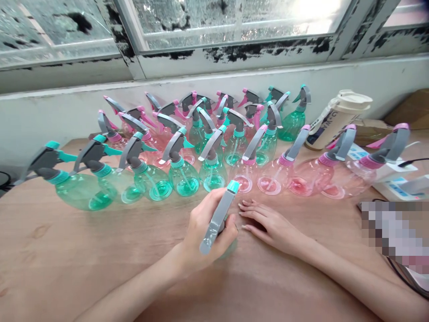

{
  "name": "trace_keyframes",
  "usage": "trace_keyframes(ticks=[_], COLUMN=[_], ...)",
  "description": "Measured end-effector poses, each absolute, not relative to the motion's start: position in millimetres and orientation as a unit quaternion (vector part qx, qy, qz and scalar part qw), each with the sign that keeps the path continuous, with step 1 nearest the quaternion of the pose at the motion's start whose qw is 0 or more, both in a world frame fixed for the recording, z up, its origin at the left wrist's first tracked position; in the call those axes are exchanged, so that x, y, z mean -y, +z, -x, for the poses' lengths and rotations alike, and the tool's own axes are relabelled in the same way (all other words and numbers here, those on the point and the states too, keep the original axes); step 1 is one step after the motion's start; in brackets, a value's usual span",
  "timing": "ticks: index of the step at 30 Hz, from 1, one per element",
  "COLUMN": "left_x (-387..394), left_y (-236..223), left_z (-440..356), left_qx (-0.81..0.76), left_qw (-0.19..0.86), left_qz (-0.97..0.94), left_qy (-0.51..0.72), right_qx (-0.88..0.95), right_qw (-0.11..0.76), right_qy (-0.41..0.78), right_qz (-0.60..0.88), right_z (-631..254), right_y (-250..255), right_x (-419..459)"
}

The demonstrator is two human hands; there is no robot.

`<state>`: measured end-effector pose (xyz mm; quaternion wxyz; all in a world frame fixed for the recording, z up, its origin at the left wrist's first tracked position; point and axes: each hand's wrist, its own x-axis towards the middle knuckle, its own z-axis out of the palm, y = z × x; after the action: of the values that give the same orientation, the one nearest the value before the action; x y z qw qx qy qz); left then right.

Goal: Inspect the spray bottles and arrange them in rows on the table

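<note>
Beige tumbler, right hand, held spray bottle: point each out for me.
Beige tumbler [335, 120], head view: on its body.
Right hand [275, 224], head view: on its back.
Held spray bottle [218, 220], head view: grey sprayer top.

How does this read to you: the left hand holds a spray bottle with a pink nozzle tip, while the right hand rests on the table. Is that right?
Not quite: the head view shows the nozzle tip is teal, not pink. The left hand does hold the spray bottle, and the right hand rests on the table.
</note>
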<state>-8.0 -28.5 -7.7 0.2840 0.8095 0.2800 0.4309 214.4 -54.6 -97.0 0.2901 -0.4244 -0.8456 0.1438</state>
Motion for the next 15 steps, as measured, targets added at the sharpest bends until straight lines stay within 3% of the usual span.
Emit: trace_keyframes(ticks=[15], left_x=[27.4], left_y=[-10.3], left_z=[8.2], left_qx=[-0.286], left_qw=[0.27], left_qz=[-0.813], left_qy=[0.43], right_qx=[0.848], right_qw=[0.288], right_qy=[0.147], right_qz=[0.42], right_z=[-214.8], right_y=[-96.7], right_x=[53.6])
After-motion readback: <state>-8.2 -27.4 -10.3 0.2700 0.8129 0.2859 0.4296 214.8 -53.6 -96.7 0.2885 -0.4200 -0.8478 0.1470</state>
